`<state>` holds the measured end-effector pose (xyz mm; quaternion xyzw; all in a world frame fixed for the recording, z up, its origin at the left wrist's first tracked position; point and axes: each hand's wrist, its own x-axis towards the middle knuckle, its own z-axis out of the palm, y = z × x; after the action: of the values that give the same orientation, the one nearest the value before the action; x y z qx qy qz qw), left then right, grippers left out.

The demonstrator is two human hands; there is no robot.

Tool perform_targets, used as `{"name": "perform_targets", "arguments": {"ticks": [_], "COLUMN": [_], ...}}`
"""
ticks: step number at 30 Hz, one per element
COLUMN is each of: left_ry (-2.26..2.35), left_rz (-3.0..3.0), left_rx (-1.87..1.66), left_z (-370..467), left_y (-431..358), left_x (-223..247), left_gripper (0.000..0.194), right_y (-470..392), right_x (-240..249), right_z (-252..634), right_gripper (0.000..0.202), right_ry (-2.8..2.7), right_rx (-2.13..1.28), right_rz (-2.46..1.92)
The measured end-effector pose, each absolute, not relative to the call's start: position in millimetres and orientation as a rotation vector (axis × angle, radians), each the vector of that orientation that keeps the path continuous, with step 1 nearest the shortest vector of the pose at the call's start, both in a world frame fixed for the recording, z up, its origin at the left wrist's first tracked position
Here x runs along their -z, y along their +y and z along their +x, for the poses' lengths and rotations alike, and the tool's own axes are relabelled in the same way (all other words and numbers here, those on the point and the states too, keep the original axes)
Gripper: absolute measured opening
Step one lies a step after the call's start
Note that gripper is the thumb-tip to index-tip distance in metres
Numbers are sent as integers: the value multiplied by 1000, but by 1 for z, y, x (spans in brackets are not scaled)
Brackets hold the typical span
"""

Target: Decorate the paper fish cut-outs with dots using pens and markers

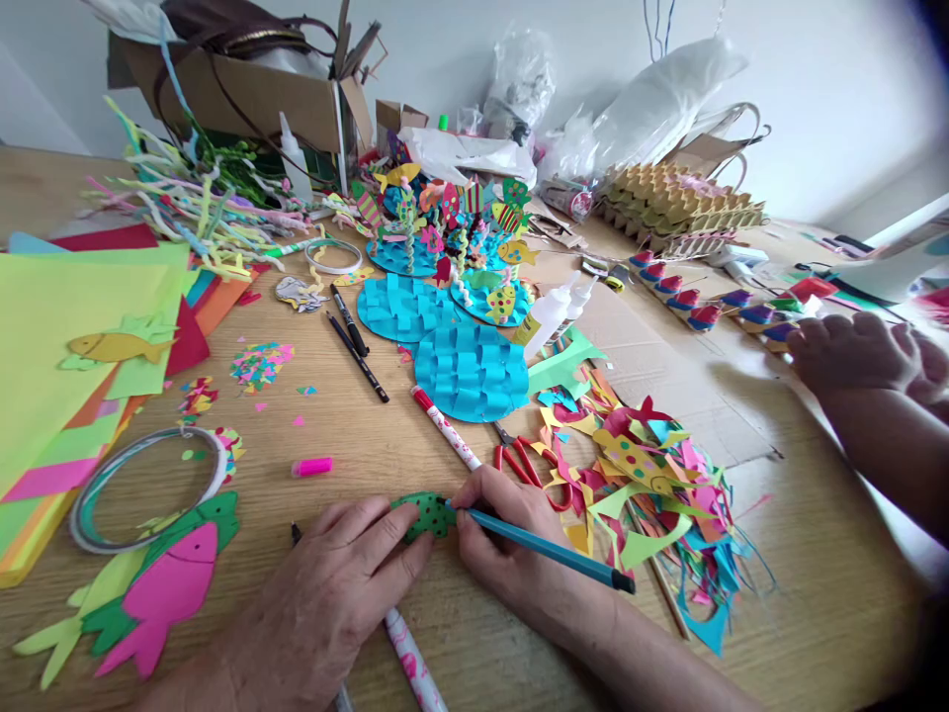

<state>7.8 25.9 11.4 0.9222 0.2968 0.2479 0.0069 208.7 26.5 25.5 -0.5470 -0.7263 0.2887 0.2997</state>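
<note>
Fingers of the left hand [352, 556]: half bent, slightly spread, thumb and forefinger closed down upon a green paper cutout [424, 516], dark-dotted, round-edged, low on the wood-grain tabletop [263, 494] between both hands. Fingers of the right hand [511, 534]: bent tight in a writing grip around a slim blue felt pen [549, 547], dark at its rear end, tip at the cutout's right edge. Emerging from under the left hand: one smooth pink-patterned white marker [413, 658]. Just beyond: one red-capped marker [445, 427], one glossy pink cap [312, 467], one pair of red-handled scissors [530, 470]. Farther forward: rounded mats of woven blue paper [471, 368], ridged by bowed strips; slim black pens [357, 358] alongside. At left: one pink paper fish [174, 583], flat, fork-tailed, overlapping a green fish [218, 514]; one smooth ring of tape [220, 465] nearby; stacked coloured sheets [74, 297], straight-edged. At right: one tangled heap of paper scraps [667, 514], jagged and curled; one flat cardboard sheet [645, 366] behind; another person's hand [852, 356], well apart. Room for moving: wider over the wood between left hand and ring of tape; narrow between right hand, scissors and scraps.
</note>
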Motion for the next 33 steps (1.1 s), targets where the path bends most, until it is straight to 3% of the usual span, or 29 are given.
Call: {"name": "perform_targets", "arguments": {"ticks": [33], "left_ry": [943], "left_rz": [2912], "left_rx": [-686], "left_z": [5], "left_y": [25], "left_x": [-8], "left_gripper": [45], "right_y": [26], "right_x": [-25], "right_z": [210], "right_gripper": [10], "right_ry": [-1928], "right_rx": [-731], "right_rz": [-1445]}}
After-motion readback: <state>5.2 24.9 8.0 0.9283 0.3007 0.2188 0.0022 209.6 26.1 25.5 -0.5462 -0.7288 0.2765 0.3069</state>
